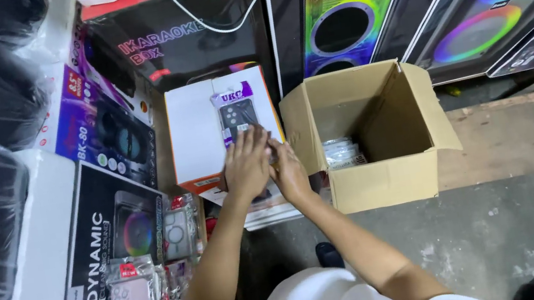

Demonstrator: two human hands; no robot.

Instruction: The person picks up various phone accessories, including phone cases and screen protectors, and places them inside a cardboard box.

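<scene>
Both hands meet over a clear-fronted phone case packet with a purple header card (236,110), which lies flat on a white cardboard box with an orange edge (196,136). The left hand (246,164) presses fingers-down on the packet's lower end; the right hand (289,170) curls beside it, touching the same edge, whether pinching cannot be told. The step looks like sorting packets; lifting this glossy one calls for a firm pinch. An open brown corrugated carton (386,173) holds more wrapped packets just beside
</scene>
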